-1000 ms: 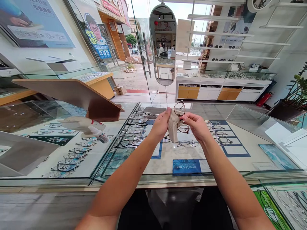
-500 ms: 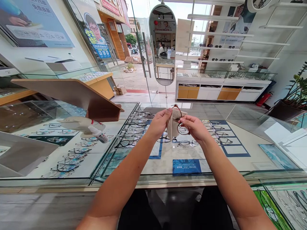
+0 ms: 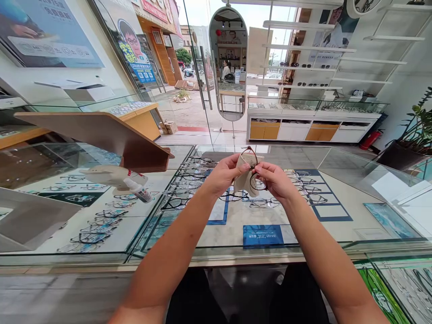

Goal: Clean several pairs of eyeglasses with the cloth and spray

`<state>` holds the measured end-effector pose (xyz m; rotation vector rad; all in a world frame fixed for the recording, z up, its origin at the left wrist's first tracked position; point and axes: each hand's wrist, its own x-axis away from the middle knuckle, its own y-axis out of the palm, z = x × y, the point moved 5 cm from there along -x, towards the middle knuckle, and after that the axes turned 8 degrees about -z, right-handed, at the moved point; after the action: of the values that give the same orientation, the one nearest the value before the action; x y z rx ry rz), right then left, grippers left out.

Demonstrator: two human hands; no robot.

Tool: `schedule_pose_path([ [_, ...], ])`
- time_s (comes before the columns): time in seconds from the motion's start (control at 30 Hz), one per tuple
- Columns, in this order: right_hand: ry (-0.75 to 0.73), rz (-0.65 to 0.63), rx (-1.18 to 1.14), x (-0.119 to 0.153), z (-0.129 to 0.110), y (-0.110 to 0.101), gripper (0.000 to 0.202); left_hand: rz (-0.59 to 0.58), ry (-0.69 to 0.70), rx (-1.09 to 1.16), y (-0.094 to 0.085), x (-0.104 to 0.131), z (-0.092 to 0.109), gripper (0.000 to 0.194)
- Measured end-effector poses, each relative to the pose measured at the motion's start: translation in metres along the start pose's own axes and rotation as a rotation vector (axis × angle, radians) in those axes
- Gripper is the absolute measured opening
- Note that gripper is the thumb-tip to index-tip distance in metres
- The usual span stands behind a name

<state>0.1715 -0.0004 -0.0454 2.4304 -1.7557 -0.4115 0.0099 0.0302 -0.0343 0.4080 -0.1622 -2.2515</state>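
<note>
Above the glass counter I hold up a pair of dark reddish eyeglasses (image 3: 257, 158), turned on end with one lens over the other. My right hand (image 3: 274, 179) pinches the frame near its middle, on the right side. From the left, my left hand (image 3: 227, 173) grips a pale beige cleaning cloth (image 3: 243, 182), its thumb pressing the cloth near the bridge. Part of the cloth lies behind the upper lens and part hangs beside the lower one. The left fingers are partly hidden behind the cloth.
Under my hands is a glass display case (image 3: 232, 252) with rows of eyeglasses (image 3: 189, 180) and a blue card (image 3: 263, 235). To the left, a white spray bottle (image 3: 138, 189) lies near a brown wooden stand (image 3: 145, 153). An oval mirror (image 3: 228, 67) stands ahead.
My left thumb has moved down and right to the bridge of the eyeglasses. The cloth has spread toward the lower lens. My right hand stays nearly in place.
</note>
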Motion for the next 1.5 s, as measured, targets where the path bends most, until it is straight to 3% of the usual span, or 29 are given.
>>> schedule_pose_path([
  [0.3,-0.006,-0.031,0.038,-0.001,0.001,-0.001,0.042,0.068,0.032,-0.076,-0.005,-0.001,-0.002,0.044],
  [0.5,0.039,-0.020,-0.006,-0.001,0.003,-0.002,0.041,0.016,0.020,-0.137,0.001,0.001,0.004,0.051],
  [0.7,0.075,-0.035,-0.089,-0.002,0.006,0.000,0.042,0.122,0.085,-0.179,0.006,0.002,0.005,0.051],
  [0.83,0.085,-0.059,-0.089,-0.002,0.009,0.002,0.042,0.118,0.100,-0.204,0.004,0.001,0.005,0.054],
  [1.23,0.056,-0.119,0.072,0.000,0.011,0.008,0.046,0.211,0.094,-0.211,0.003,0.004,0.006,0.061],
  [1.5,0.040,-0.057,-0.021,0.000,0.010,0.005,0.044,0.118,0.050,-0.116,-0.003,0.002,0.002,0.050],
])
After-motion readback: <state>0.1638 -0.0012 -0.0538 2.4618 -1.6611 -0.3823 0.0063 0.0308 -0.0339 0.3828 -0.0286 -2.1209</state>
